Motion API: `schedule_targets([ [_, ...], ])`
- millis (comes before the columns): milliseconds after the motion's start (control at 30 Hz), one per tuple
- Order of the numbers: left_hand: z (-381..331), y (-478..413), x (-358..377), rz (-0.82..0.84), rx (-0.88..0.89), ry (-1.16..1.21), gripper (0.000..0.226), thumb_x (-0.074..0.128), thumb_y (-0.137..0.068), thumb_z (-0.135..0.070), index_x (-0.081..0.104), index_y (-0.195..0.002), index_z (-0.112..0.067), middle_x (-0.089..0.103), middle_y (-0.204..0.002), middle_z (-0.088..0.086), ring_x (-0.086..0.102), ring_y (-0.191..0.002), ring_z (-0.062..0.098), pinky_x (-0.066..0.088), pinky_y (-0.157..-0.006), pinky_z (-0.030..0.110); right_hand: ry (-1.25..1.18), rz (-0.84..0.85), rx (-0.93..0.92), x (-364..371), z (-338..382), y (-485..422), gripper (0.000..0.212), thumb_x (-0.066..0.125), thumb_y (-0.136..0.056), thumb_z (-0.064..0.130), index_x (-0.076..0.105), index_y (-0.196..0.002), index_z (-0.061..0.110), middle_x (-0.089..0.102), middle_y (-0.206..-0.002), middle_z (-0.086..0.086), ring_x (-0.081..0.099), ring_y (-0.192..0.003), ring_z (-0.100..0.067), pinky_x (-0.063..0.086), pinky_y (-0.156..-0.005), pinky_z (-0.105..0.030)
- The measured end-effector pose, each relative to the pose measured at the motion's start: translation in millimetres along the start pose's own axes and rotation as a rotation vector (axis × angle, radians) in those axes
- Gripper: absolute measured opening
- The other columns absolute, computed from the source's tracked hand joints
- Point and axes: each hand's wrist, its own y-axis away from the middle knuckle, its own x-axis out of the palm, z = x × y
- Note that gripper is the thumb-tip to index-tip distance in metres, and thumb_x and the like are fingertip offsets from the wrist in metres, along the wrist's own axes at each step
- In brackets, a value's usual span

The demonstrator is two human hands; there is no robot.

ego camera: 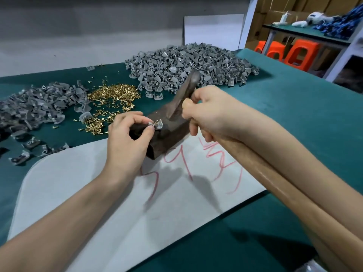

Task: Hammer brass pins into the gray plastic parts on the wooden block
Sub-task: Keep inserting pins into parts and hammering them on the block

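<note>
A dark wooden block [169,132] lies on a white sheet in the middle of the table. On its top sits a small gray plastic part [158,124] with brass pins standing in it. My left hand [129,138] pinches that part between thumb and fingers. My right hand [208,112] grips a hammer just below its dark metal head [186,93]. The head is tilted over the block, its lower end close to the block's top. The hammer's wooden handle [265,173] runs back under my right forearm.
A heap of loose brass pins [114,97] lies behind the block. A large pile of gray parts [188,65] sits at the back, another gray pile [35,107] at the left. The white sheet [117,203] bears red writing. Orange stools [294,54] stand beyond the green table.
</note>
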Motion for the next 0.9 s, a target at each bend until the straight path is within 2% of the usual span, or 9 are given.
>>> schedule_targets([
  [33,0.9,-0.9,0.2,-0.001,-0.010,0.009,0.023,0.066,-0.086,-0.009,0.061,-0.080,-0.030,0.053,-0.111,-0.006,0.048,-0.119,0.019,0.035,-0.107,0.036,0.015,-0.006,-0.014,-1.1,4.4,-0.2,0.024,0.046,-0.091,0.016,0.046,-0.070,0.007,0.057,-0.049,-0.008,0.041,-0.027,-0.015,0.030,-0.033,-0.014],
  [167,1.9,-3.3,-0.1,-0.001,-0.039,0.046,0.026,0.068,-0.085,-0.007,0.062,-0.076,-0.031,0.053,-0.117,-0.003,0.048,-0.117,0.012,0.031,-0.100,0.014,0.159,-0.027,-0.100,-0.1,24.1,-1.6,0.037,0.046,-0.097,0.026,0.046,-0.064,0.009,0.055,-0.047,-0.005,0.048,-0.027,-0.014,0.035,-0.035,-0.016],
  [300,0.7,-4.6,0.0,-0.016,-0.029,0.082,0.027,0.069,-0.084,-0.006,0.063,-0.074,-0.030,0.053,-0.117,-0.002,0.049,-0.106,-0.001,0.028,-0.088,-0.002,0.293,-0.004,-0.087,9.1,33.6,0.4,0.034,0.046,-0.098,0.026,0.048,-0.069,0.009,0.054,-0.057,-0.008,0.051,-0.028,-0.017,0.036,-0.034,-0.017],
  [467,3.6,-5.4,1.8,-0.016,-0.043,0.122,0.025,0.069,-0.085,-0.006,0.064,-0.074,-0.027,0.053,-0.115,-0.007,0.047,-0.094,-0.022,0.032,-0.084,-0.004,0.287,-0.089,-0.110,-1.2,47.3,-2.7,0.035,0.048,-0.097,0.025,0.043,-0.065,0.012,0.050,-0.059,-0.004,0.047,-0.023,-0.013,0.034,-0.033,-0.014],
  [600,3.7,-3.2,3.0,-0.016,-0.026,0.143,0.013,0.068,-0.085,-0.003,0.068,-0.080,-0.014,0.050,-0.115,-0.005,0.046,-0.098,-0.019,0.031,-0.083,-0.004,0.419,0.002,-0.081,11.0,44.2,-1.6,0.034,0.049,-0.096,0.026,0.039,-0.065,0.015,0.052,-0.066,-0.005,0.049,-0.032,-0.015,0.039,-0.033,-0.023],
  [667,3.1,-2.4,2.7,-0.022,-0.020,0.164,0.009,0.067,-0.085,-0.001,0.068,-0.080,-0.009,0.050,-0.114,-0.003,0.047,-0.094,-0.022,0.032,-0.081,-0.004,0.397,0.002,-0.070,7.4,49.0,-3.2,0.033,0.049,-0.097,0.025,0.041,-0.067,0.013,0.050,-0.061,-0.005,0.048,-0.025,-0.013,0.036,-0.031,-0.019],
  [767,4.5,-3.8,2.2,-0.012,-0.030,0.176,0.018,0.067,-0.086,-0.003,0.066,-0.075,-0.018,0.050,-0.115,-0.005,0.048,-0.093,-0.021,0.035,-0.086,0.001,0.378,-0.089,-0.143,-0.5,56.1,-4.1,0.032,0.049,-0.097,0.024,0.044,-0.068,0.013,0.047,-0.052,0.000,0.046,-0.023,-0.011,0.032,-0.029,-0.015],
  [867,5.7,-3.5,1.3,-0.005,-0.025,0.181,0.021,0.068,-0.085,-0.003,0.065,-0.074,-0.021,0.051,-0.112,-0.006,0.049,-0.097,-0.015,0.036,-0.090,0.005,0.493,-0.001,-0.120,12.6,47.6,-2.3,0.035,0.048,-0.096,0.027,0.037,-0.065,0.018,0.044,-0.062,0.001,0.046,-0.038,-0.015,0.035,-0.033,-0.021],
  [900,5.7,-3.3,2.2,-0.006,-0.014,0.182,0.022,0.068,-0.085,-0.002,0.065,-0.073,-0.021,0.051,-0.110,-0.007,0.049,-0.096,-0.016,0.035,-0.088,0.003,0.487,0.011,-0.105,13.1,46.1,-2.0,0.035,0.048,-0.096,0.026,0.037,-0.064,0.017,0.045,-0.061,0.000,0.047,-0.036,-0.016,0.034,-0.031,-0.020],
])
